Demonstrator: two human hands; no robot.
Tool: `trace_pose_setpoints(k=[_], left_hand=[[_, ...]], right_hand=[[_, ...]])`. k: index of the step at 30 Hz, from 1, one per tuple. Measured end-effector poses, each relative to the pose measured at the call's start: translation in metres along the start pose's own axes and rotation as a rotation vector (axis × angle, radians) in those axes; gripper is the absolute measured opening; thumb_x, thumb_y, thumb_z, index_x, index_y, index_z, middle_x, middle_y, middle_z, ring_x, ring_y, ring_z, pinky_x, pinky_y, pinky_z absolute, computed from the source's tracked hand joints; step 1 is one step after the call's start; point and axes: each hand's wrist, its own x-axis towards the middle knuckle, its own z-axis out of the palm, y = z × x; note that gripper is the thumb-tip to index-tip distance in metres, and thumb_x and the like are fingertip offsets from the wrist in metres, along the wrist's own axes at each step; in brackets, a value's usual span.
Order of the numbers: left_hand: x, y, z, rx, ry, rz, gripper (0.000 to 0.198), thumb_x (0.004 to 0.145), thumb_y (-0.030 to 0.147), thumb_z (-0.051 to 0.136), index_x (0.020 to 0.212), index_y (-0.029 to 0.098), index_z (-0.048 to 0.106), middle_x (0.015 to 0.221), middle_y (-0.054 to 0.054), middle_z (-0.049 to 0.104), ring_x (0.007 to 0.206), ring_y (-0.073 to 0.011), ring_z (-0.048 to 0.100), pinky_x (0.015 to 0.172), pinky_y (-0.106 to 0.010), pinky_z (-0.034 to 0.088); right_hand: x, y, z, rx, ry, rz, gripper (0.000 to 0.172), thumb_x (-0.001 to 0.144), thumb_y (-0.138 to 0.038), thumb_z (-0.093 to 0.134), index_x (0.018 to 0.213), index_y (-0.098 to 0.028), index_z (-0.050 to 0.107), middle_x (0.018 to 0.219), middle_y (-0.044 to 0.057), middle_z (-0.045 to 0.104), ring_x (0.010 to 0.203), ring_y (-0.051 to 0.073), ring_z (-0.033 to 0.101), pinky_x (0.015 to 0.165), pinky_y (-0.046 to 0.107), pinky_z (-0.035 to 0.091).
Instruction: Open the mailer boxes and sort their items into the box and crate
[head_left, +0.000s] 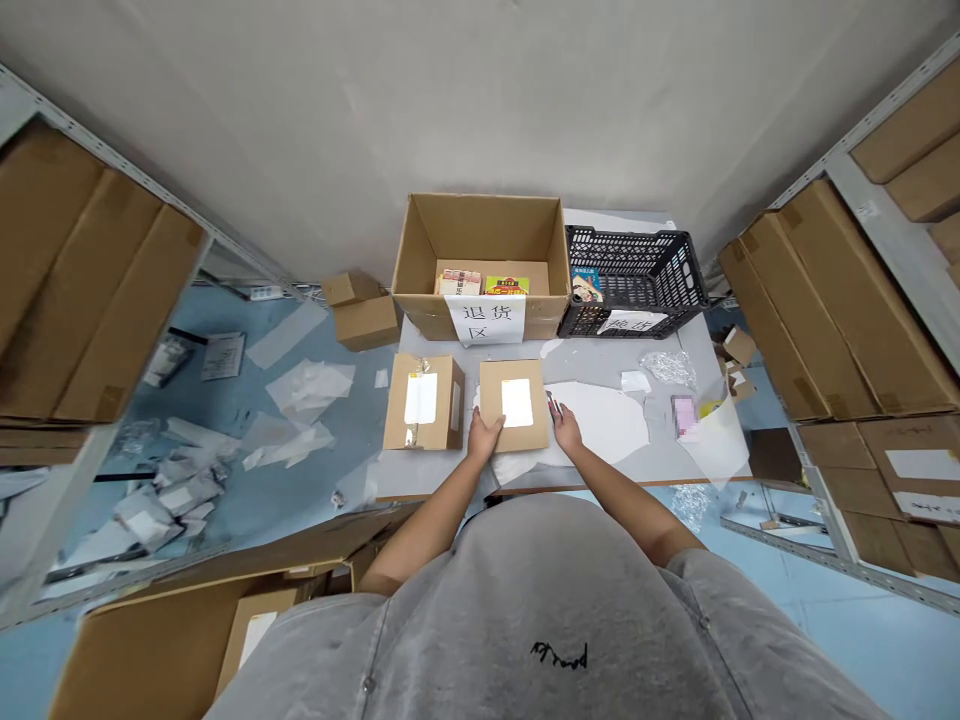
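My left hand (484, 435) rests on the near edge of a closed cardboard box (525, 438) with a white label on top. My right hand (568, 430) is just right of that box, pinching a slim dark tool (553, 404) with a small red mark. Its fingers are over a sheet of white paper (604, 425) on the grey table (600, 360). To the left of my left hand stands a second labelled cardboard box (424, 402), with tape on its left end.
At the table's back are an open carton (480, 240) holding books, with a paper sign on its front, and a black plastic crate (637, 280). Bubble wrap (667, 367) lies right. Shelves of flat cartons flank me; scattered paper covers the floor at left.
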Motion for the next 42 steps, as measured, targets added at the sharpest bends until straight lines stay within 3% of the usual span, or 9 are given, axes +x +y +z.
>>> trace_pose_setpoints(k=[5,10,15,19,23,25,32,38,42], left_hand=[[0.014,-0.009,-0.004,-0.123,-0.021,-0.004,0.068,0.092,0.045,0.084,0.15,0.017,0.059,0.142,-0.016,0.075,0.13,-0.0297,0.073,0.114,-0.042,0.055],[0.013,-0.017,-0.001,-0.174,-0.007,-0.002,0.068,0.09,0.047,0.084,0.147,0.018,0.061,0.14,-0.015,0.076,0.129,-0.0291,0.073,0.115,-0.043,0.054],[0.011,-0.01,-0.004,-0.263,-0.037,-0.079,0.073,0.085,0.048,0.089,0.146,0.018,0.061,0.141,-0.016,0.075,0.128,-0.0298,0.073,0.116,-0.045,0.055],[0.007,-0.003,-0.012,-0.358,-0.155,-0.282,0.078,0.083,0.053,0.091,0.146,0.019,0.061,0.142,-0.019,0.075,0.126,-0.031,0.075,0.109,-0.044,0.06],[0.003,0.004,-0.011,-0.436,-0.221,-0.359,0.081,0.079,0.049,0.095,0.146,0.019,0.06,0.142,-0.02,0.075,0.124,-0.0317,0.077,0.1,-0.043,0.064],[0.003,0.009,-0.009,-0.446,-0.215,-0.354,0.086,0.073,0.044,0.099,0.145,0.018,0.06,0.141,-0.02,0.076,0.122,-0.0326,0.077,0.099,-0.043,0.064],[0.02,0.038,-0.006,-0.013,-0.172,-0.071,0.094,0.065,0.036,0.097,0.15,0.019,0.061,0.152,-0.019,0.068,0.142,-0.039,0.062,0.119,-0.051,0.048],[0.021,0.064,0.016,0.416,-0.208,0.17,0.099,0.067,0.037,0.093,0.158,0.02,0.059,0.176,-0.019,0.042,0.165,-0.0453,0.028,0.13,-0.056,0.033],[0.011,0.077,0.027,0.539,-0.335,0.381,0.091,0.069,0.031,0.09,0.157,0.027,0.064,0.179,-0.014,0.036,0.167,-0.0452,0.02,0.132,-0.063,0.029]], right_hand=[[0.015,0.005,0.002,-0.246,-0.154,0.173,0.044,0.103,-0.024,0.058,0.146,-0.016,0.063,0.145,0.02,0.064,0.134,0.031,0.062,0.108,0.037,0.051],[0.034,0.005,0.012,-0.241,-0.11,0.276,0.044,0.091,-0.016,0.068,0.135,-0.016,0.063,0.147,0.021,0.059,0.139,0.033,0.056,0.107,0.039,0.051],[0.04,0.008,0.007,-0.146,-0.097,0.312,0.03,0.097,-0.022,0.062,0.125,-0.013,0.063,0.125,0.022,0.068,0.106,0.029,0.074,0.089,0.038,0.06],[0.035,-0.005,-0.007,0.04,-0.058,0.186,0.029,0.106,-0.034,0.046,0.128,-0.019,0.058,0.108,0.011,0.076,0.087,0.023,0.076,0.077,0.033,0.062],[0.028,-0.028,-0.018,0.25,-0.035,-0.083,0.031,0.102,-0.039,0.048,0.127,-0.023,0.058,0.112,0.009,0.079,0.098,0.027,0.077,0.087,0.038,0.062],[0.024,-0.035,-0.024,0.212,-0.041,-0.111,0.032,0.099,-0.038,0.05,0.125,-0.023,0.058,0.112,0.011,0.08,0.101,0.031,0.077,0.09,0.042,0.061],[0.012,-0.016,-0.065,0.089,-0.077,-0.054,0.033,0.096,-0.038,0.053,0.125,-0.024,0.059,0.106,0.01,0.08,0.1,0.034,0.077,0.09,0.044,0.06],[0.026,-0.004,-0.117,0.209,0.28,-0.028,0.035,0.1,-0.037,0.048,0.132,-0.023,0.053,0.128,0.017,0.077,0.118,0.033,0.074,0.103,0.046,0.057],[0.041,-0.014,-0.131,0.244,0.277,-0.027,0.026,0.097,-0.039,0.053,0.118,-0.024,0.055,0.121,0.016,0.077,0.119,0.033,0.072,0.105,0.047,0.056]])
